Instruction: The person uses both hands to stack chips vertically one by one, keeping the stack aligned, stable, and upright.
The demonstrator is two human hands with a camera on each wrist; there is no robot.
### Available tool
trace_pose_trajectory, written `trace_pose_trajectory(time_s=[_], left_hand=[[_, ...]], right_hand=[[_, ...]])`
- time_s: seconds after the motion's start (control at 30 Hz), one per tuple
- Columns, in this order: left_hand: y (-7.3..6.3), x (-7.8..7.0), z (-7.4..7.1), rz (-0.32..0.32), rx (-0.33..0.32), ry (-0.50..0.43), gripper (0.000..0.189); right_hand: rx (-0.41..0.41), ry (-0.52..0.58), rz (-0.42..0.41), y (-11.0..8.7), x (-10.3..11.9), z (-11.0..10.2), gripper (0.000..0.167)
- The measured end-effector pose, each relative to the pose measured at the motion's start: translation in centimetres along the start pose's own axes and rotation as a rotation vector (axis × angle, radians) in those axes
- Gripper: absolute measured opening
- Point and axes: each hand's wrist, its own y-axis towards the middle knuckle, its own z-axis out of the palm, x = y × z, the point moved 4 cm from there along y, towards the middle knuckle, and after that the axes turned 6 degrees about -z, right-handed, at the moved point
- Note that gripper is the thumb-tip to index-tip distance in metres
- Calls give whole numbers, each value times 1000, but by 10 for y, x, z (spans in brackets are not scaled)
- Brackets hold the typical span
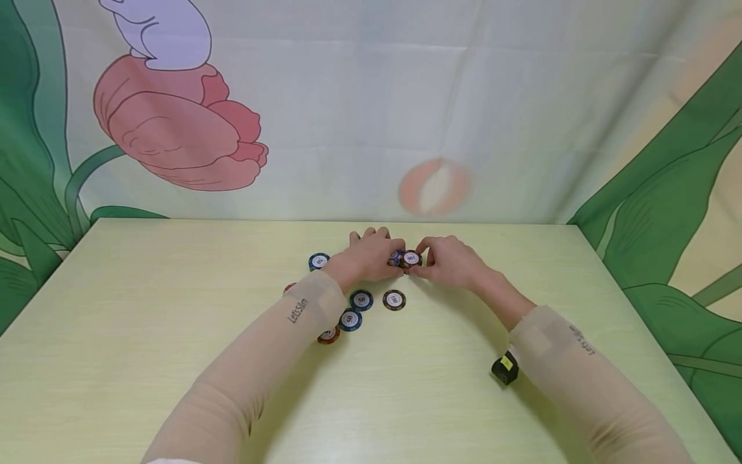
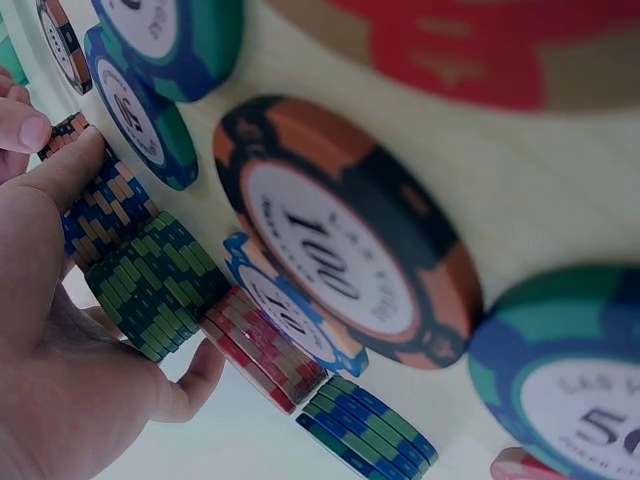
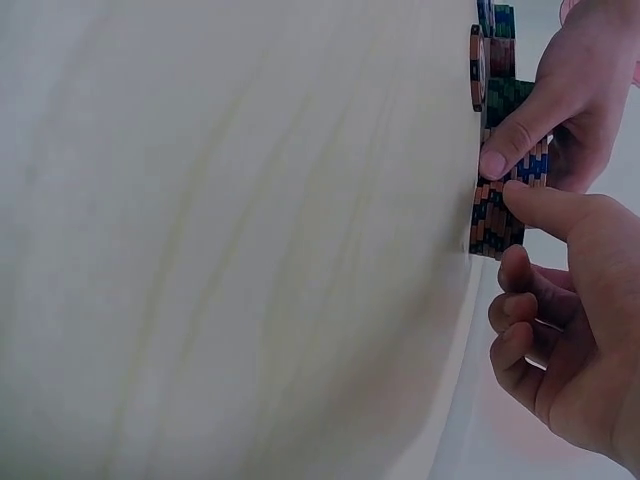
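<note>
While right hand (image 1: 455,263) pinches black-orange chip stack (image 1: 411,258), left hand (image 1: 365,256) is curled round blue-tan stack (image 2: 112,208) beside it; chips likely light, stiff, slick face-to-face, so grip by the sides; five stacks in a row near table's (image 1: 440,393) far edge, eight loose chips (image 2: 345,250) countable from left wrist

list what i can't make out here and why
- Head view: the stacked round green chips, behind the left hand.
- Head view: most of a round red chip, behind the beige fabric left sleeve.
- Left wrist view: the centre of a round red-and-tan chip, cut off by the top edge.
- Head view: any lettering on the boxy black and yellow object, too small.
</note>
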Motion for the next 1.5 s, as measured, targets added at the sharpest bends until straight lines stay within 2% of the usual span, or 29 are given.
trace_pose_trajectory(time_s=[0.17,0.4,0.57,0.67,0.8,0.93,1.1,1.5], left_hand=[[0,0,0,1,-1,3,48],[-1,-1,-1,-1,3,-3,48],[-2,-1,-2,1,4,-4,47],[-2,-1,-3,2,5,6,47],[-1,-1,-3,2,7,17,48],[0,-1,-1,1,10,20,48],[1,-1,1,0,7,22,47],[1,-1,0,-1,-4,22,49]], right_hand=[[-25,-6,6,-6,-1,-2,48],[-48,-3,-69,-16,4,-5,22],[29,6,-165,-20,14,0,13],[89,-35,-230,-22,24,4,8],[136,-61,-281,-24,34,8,13],[166,-38,-314,-26,39,11,17],[181,-47,-309,-28,39,13,17],[106,-95,-245,-32,33,6,11]])
